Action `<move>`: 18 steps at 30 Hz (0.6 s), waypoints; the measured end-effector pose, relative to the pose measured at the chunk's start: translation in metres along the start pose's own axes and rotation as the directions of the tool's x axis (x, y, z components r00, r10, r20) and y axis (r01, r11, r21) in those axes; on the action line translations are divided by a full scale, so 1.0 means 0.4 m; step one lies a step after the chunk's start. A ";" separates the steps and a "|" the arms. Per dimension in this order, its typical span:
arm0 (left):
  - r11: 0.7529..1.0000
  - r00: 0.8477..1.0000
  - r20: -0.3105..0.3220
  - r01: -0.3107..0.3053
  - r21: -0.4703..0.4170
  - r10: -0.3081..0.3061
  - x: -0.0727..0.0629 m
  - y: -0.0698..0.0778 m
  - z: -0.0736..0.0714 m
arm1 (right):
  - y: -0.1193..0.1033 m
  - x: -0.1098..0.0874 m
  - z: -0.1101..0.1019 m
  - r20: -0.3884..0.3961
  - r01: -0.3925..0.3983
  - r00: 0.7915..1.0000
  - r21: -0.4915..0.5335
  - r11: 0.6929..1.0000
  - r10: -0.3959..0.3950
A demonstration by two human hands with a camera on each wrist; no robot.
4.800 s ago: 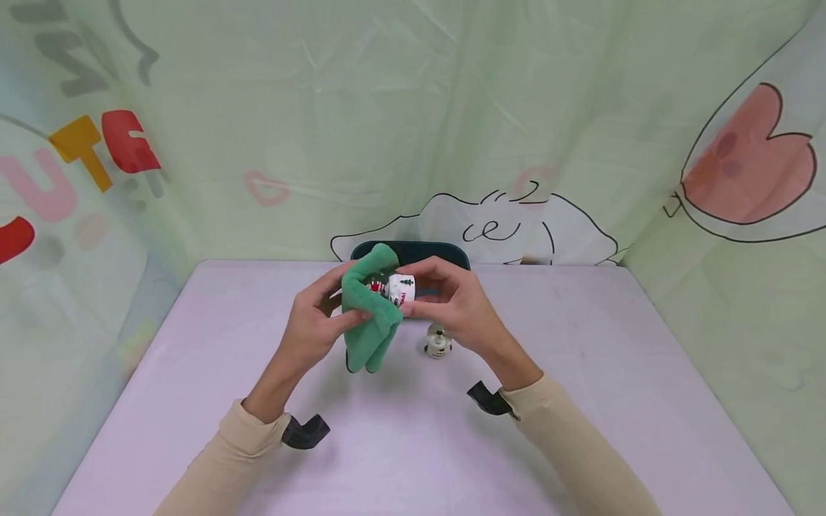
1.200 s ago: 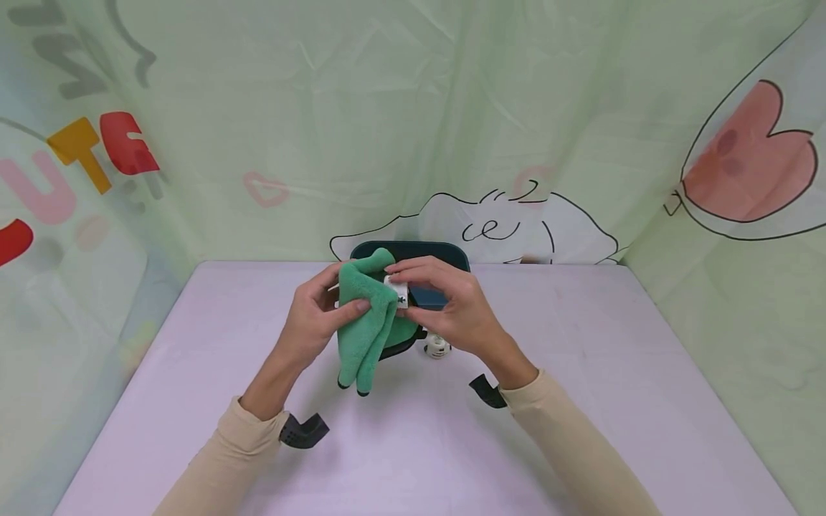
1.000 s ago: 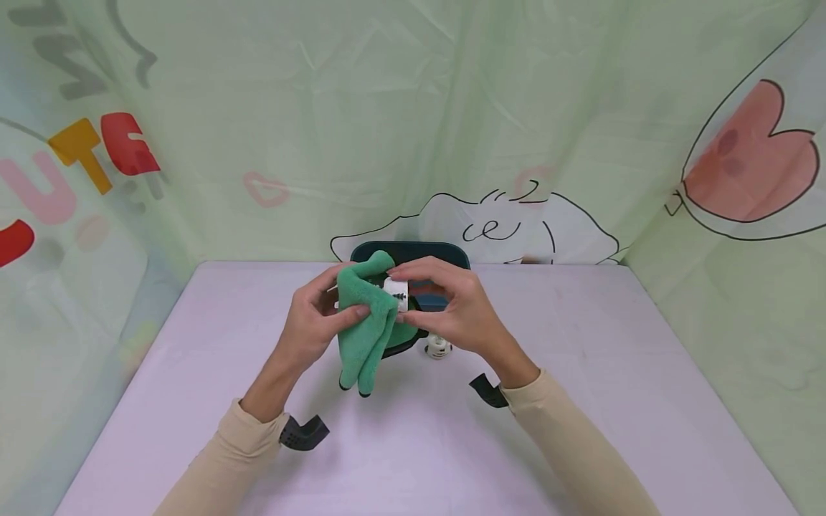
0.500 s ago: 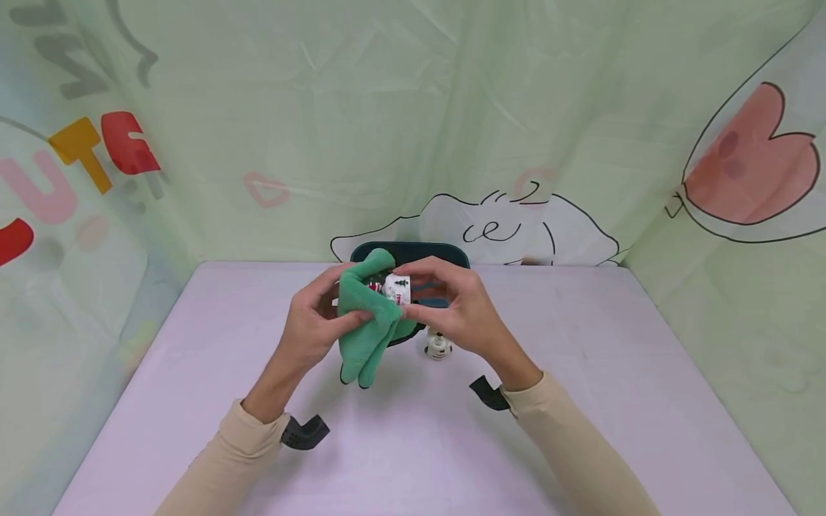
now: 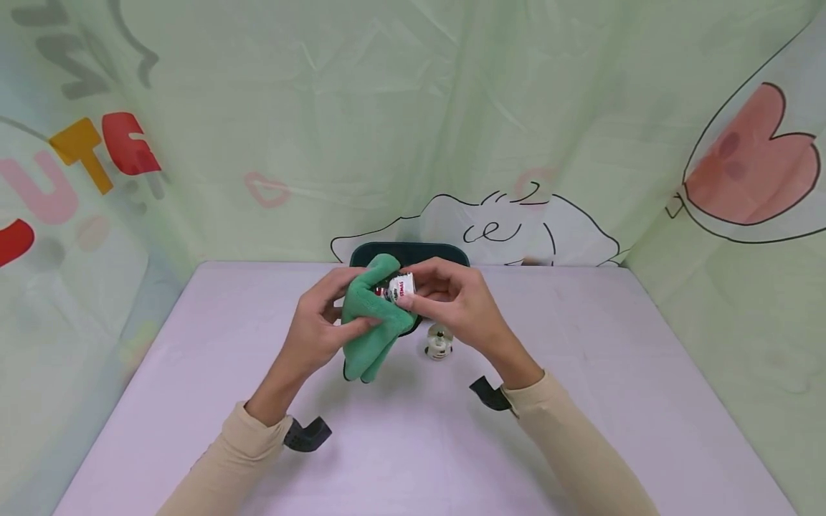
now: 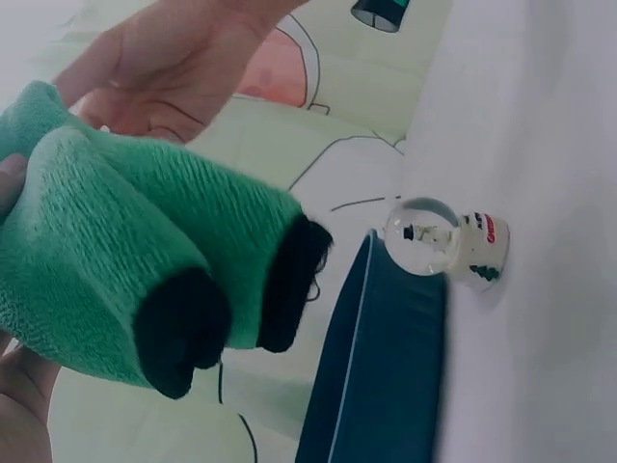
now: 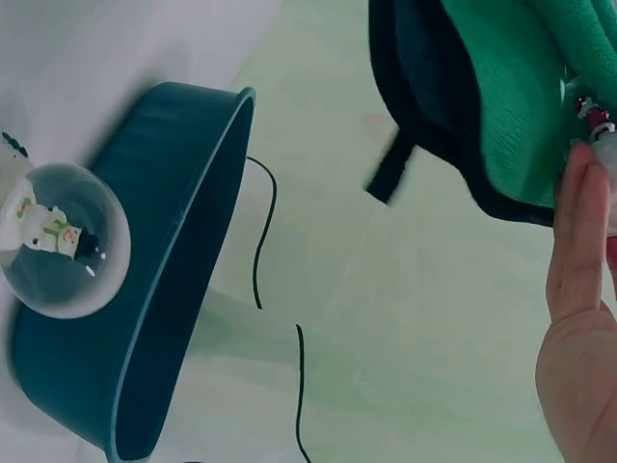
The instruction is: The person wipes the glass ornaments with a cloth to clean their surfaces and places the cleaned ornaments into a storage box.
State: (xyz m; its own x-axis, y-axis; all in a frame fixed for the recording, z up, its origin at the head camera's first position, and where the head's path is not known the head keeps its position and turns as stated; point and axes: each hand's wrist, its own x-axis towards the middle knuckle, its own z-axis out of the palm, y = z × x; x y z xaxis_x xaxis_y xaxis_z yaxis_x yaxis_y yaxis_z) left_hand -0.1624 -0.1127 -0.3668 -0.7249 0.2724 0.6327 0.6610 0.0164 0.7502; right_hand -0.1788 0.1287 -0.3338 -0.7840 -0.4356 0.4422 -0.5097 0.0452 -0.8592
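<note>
My left hand (image 5: 317, 322) grips a green towel (image 5: 369, 342) with dark edging, folded over the glass end of a snow globe (image 5: 401, 288). The globe lies tilted on its side in the air, its white base with red lettering poking out to the right. My right hand (image 5: 459, 301) pinches that base between thumb and fingers. Most of the glass is covered by the cloth; a bit of a red figure (image 7: 595, 118) inside it shows in the right wrist view. A second snow globe (image 5: 439, 342), with a snowman inside, stands upright on the table below my right hand.
Behind my hands a dark teal bin (image 7: 178, 251) stands at the table's back edge, the snowman globe in front of it. A printed curtain (image 5: 271, 129) hangs around the lilac table (image 5: 400, 444). Black mounts (image 5: 307, 434) stick out at both wrists.
The globe's base has turned in my right fingers, so that its lettering now faces up. The towel and both hands have shifted slightly right, and the towel's hanging end has risen a little.
</note>
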 end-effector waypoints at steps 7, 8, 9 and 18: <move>0.994 0.997 -0.041 0.055 -0.092 -0.059 0.001 0.005 -0.004 | 0.000 -0.004 0.002 0.063 0.032 0.997 0.036 0.999 -0.034; 0.993 0.997 -0.045 0.062 -0.098 -0.066 0.001 0.006 -0.005 | 0.000 -0.004 0.003 0.071 0.042 0.996 0.036 0.998 -0.045; 0.992 0.996 -0.048 0.067 -0.104 -0.072 0.000 0.006 -0.007 | 0.000 -0.004 0.003 0.079 0.053 0.995 0.032 0.998 -0.055; 0.985 0.991 -0.054 0.113 -0.127 -0.120 0.001 0.004 -0.015 | 0.007 0.001 0.008 0.091 0.206 0.976 -0.069 0.976 -0.199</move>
State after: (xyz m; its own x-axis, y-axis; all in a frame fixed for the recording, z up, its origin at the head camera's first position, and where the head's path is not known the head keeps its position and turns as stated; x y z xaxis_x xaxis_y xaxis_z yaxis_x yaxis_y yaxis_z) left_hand -0.1626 -0.1183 -0.3642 -0.8085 0.2163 0.5474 0.5451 -0.0753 0.8349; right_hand -0.1795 0.1259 -0.3368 -0.6310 -0.5162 0.5792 -0.6835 0.0168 -0.7297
